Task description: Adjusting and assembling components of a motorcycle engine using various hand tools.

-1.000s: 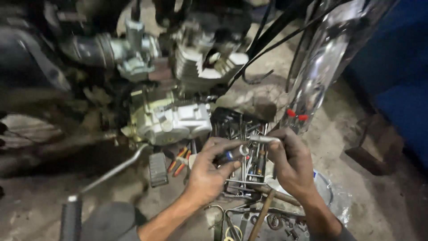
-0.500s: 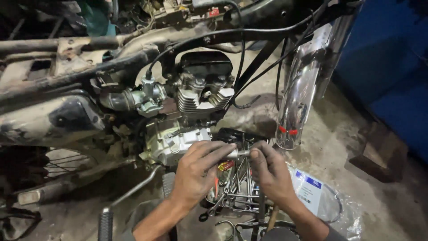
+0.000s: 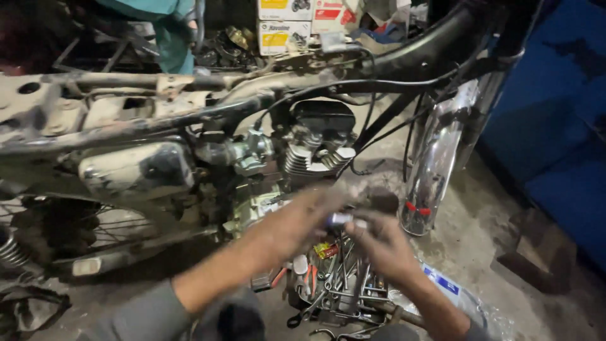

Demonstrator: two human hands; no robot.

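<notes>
On grimy concrete floor (image 3: 505,208) beside a stripped motorcycle (image 3: 189,126), both blurred hands (image 3: 341,230) pinch a small metal part (image 3: 339,219).

Dim overall, lit from above and the front. Heavy motion blur across both hands, left hand (image 3: 297,221) and right hand (image 3: 385,249), smearing fingers and the small metal piece (image 3: 341,219) between them. Glare on the chrome fender (image 3: 435,164). Deep shadow at frame corners; engine (image 3: 309,151) fairly sharp.

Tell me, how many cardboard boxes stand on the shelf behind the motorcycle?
2 show: a yellow-and-white box at top centre and a red-and-white box right beside it. More may be hidden behind the clutter.
</notes>
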